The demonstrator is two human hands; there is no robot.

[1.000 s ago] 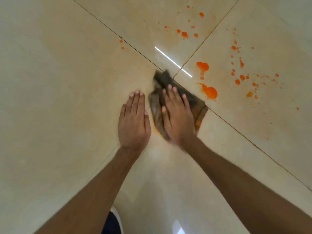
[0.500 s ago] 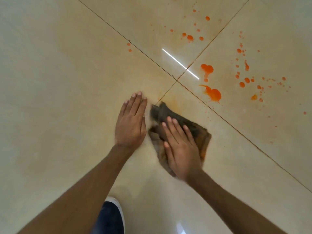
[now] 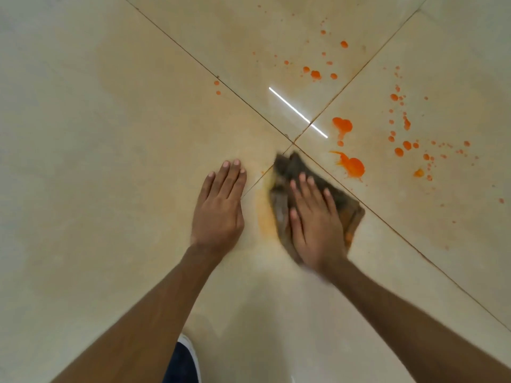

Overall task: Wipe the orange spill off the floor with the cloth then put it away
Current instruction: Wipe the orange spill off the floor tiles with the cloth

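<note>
Glossy floor tiles [image 3: 110, 161] show the cloth [image 3: 312, 179], pinned under the flat right hand [image 3: 315, 225], pushed forward again toward unwiped orange blots [image 3: 352, 165]; left hand [image 3: 218, 211] braces, empty.

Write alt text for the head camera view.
The right hand presses a dark cloth flat on the tiled floor beside orange spill drops; the left hand rests flat on the floor nearby.
</note>
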